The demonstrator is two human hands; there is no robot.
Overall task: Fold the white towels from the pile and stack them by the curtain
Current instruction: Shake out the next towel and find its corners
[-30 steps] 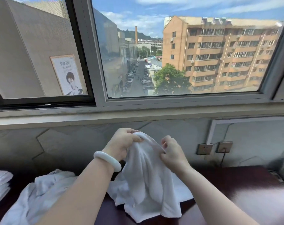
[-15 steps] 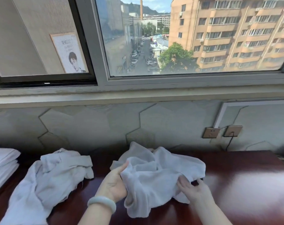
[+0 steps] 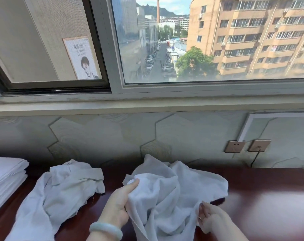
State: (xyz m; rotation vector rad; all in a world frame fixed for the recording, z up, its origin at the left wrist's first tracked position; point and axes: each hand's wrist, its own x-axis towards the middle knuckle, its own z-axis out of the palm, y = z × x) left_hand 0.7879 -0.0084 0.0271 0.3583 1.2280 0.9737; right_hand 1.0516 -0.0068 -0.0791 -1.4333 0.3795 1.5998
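Note:
A crumpled white towel [image 3: 172, 193] lies on the dark red table [image 3: 269, 206] in front of me. My left hand [image 3: 119, 204], with a pale bangle on the wrist, grips the towel's left edge, thumb on top. My right hand [image 3: 210, 216] pinches the lower right edge of the same towel. Further left, a second white towel [image 3: 60, 192] lies rumpled on the table. At the far left edge sits a stack of folded white towels [image 3: 6, 174].
The table runs along a grey patterned wall below a window sill [image 3: 147, 103]. Two wall sockets [image 3: 247, 146] sit at the right, and a black cable drops from one to the table's back edge.
The towel, held up in front of the wall a second ago, has come down onto the table. Both hands moved down and apart to its left and right edges.

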